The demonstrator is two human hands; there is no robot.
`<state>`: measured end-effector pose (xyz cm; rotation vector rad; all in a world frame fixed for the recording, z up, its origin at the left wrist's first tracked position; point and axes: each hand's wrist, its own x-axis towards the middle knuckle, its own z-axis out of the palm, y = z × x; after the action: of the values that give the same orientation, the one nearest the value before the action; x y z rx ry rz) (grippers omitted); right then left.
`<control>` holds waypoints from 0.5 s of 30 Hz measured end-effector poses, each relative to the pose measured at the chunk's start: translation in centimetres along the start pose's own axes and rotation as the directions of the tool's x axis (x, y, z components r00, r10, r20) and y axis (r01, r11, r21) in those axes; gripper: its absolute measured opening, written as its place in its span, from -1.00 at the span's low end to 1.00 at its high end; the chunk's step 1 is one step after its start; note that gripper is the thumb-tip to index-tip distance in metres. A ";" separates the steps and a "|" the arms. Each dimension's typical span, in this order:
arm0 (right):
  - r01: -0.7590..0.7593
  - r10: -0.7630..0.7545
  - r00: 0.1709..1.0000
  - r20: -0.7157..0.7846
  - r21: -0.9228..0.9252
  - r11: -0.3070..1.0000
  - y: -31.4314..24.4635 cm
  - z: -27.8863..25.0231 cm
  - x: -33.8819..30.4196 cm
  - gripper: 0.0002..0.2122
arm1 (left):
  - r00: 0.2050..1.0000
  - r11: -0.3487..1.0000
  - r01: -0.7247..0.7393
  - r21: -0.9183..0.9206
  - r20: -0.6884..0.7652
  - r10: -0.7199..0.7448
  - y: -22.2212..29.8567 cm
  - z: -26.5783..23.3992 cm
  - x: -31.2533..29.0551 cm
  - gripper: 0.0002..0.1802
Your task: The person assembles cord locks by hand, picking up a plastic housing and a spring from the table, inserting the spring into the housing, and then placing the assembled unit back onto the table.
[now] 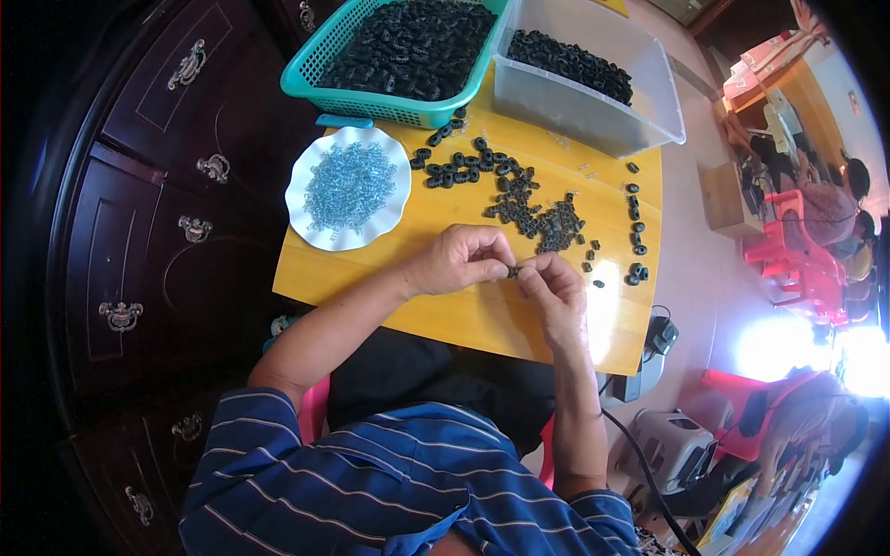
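Observation:
Over the near part of the yellow table (445, 320), my left hand (461, 261) and my right hand (556, 292) meet fingertip to fingertip. Between their thumbs and forefingers they pinch a small black plastic piece (512, 272), mostly covered by the fingers. Just beyond the hands lies a loose heap of small black plastic parts (547, 222). Larger black two-holed pieces (459, 171) are scattered farther left. A scalloped white plate (400, 178) to the left holds a pile of tiny shiny pieces (348, 185) that look like springs.
A green basket (371, 105) full of black parts stands at the far left, beside a translucent bin (565, 116) with more. Black pieces (635, 213) line the table's right side. Dark drawers (148, 232) stand left. A black cable (640, 454) runs at right; people sit beyond.

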<state>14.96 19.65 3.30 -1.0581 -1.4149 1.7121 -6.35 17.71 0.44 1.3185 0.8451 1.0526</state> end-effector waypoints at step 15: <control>0.003 -0.003 1.000 -0.002 0.025 1.000 -0.1 0.0 0.1 -0.94 | 1.000 1.000 0.005 -0.027 0.005 -0.005 0.2 0.0 0.1 -0.89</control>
<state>14.98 19.74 3.37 -1.0429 -1.3900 1.7215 -6.32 17.83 0.65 1.2953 0.8271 1.0534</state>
